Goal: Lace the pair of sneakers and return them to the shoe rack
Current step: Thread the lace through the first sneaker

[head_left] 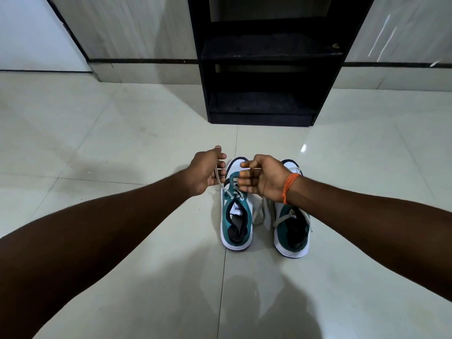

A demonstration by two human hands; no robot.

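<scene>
My forearms reach out over the tiled floor (122, 143) toward the two sneakers, which stand side by side just short of the black shoe rack (264, 69). My left hand (205, 172) has its grip closed on a lace end (220, 182) of the left sneaker (236, 223); my right hand (264, 178) looks pinched, though on what I cannot tell. The right sneaker (292, 228) trails loose laces. Uneven pulling could slip the lace out of an eyelet.

right sneaker (292, 231) toe hidden (by hand), rack (264, 69) top cropped
</scene>
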